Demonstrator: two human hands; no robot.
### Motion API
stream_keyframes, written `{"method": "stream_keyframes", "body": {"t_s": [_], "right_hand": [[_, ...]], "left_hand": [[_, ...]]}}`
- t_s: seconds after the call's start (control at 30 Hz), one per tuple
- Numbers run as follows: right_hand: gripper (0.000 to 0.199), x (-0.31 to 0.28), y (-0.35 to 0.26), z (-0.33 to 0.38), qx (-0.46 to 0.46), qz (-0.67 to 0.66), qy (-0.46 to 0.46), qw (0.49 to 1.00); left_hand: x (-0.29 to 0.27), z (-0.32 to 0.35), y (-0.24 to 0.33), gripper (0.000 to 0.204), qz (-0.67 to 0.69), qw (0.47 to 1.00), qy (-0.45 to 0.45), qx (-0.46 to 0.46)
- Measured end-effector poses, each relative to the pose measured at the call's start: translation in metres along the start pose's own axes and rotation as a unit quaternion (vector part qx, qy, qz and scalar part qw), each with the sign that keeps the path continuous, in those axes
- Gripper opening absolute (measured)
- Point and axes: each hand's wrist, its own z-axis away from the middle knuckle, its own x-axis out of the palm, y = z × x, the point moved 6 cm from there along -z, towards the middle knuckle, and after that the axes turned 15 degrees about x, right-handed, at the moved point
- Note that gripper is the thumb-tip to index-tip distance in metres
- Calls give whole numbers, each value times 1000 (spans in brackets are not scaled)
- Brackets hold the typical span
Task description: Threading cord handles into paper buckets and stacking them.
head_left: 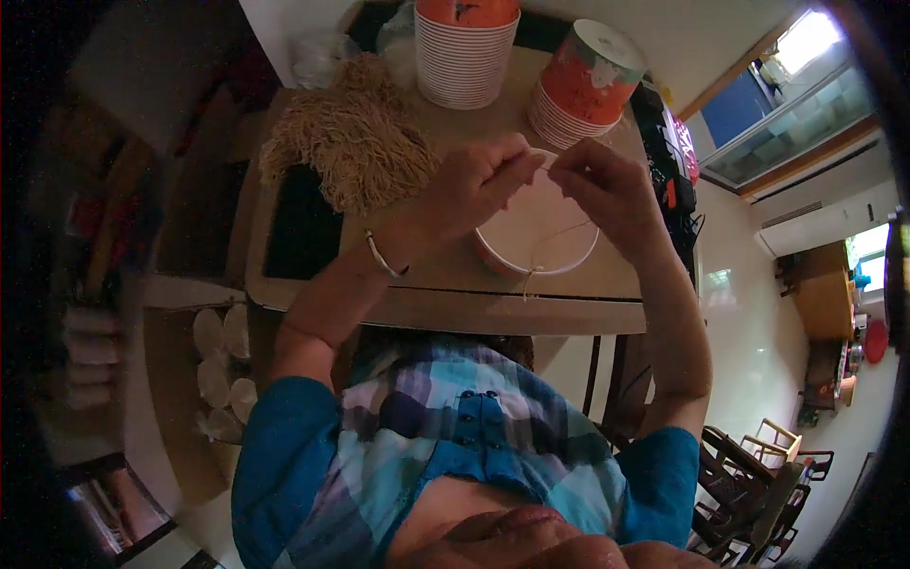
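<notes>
A round white paper cup [536, 237] stands on the beige table [427, 294] directly beneath both hands; the left hand [474, 185] and right hand [607, 190] pinch a thin tan string [559, 237] above its rim; a shaggy bundle of straw-coloured fibres [346, 142] lies left, ribbed cup stacks [466, 57] behind.

Blue plaid shirt [455, 427], silver bracelet [384, 256]

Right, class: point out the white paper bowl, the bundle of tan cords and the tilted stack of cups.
white paper bowl [531, 228]: head view, inner base.
bundle of tan cords [351, 142]: head view, middle of heap.
tilted stack of cups [583, 85]: head view, orange side.
</notes>
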Motion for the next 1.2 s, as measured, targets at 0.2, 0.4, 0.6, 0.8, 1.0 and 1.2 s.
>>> {"method": "stream_keyframes", "body": {"t_s": [0.2,0.4,0.6,0.8,1.0,1.2], "right_hand": [[9,-11,26,2,46,35,71,996],[9,-5,49,2,219,-106,49,969],[7,4,61,0,149,-188,35,970],[11,11,66,-7,176,-222,5,959],[12,39,89,-7,262,-355,-127,889],[10,44,103,-3,343,-325,-137,871]], "left_hand": [[-13,-11,-38,27,-61,998,-9,1],[-17,-35,-76,23,-214,973,-77,50],[-10,-21,-82,24,-188,968,-145,-76],[-17,5,-80,21,-210,974,-64,-53],[-14,28,-76,20,-66,962,-92,-250],[-4,44,-67,18,18,955,-97,-279]]}}
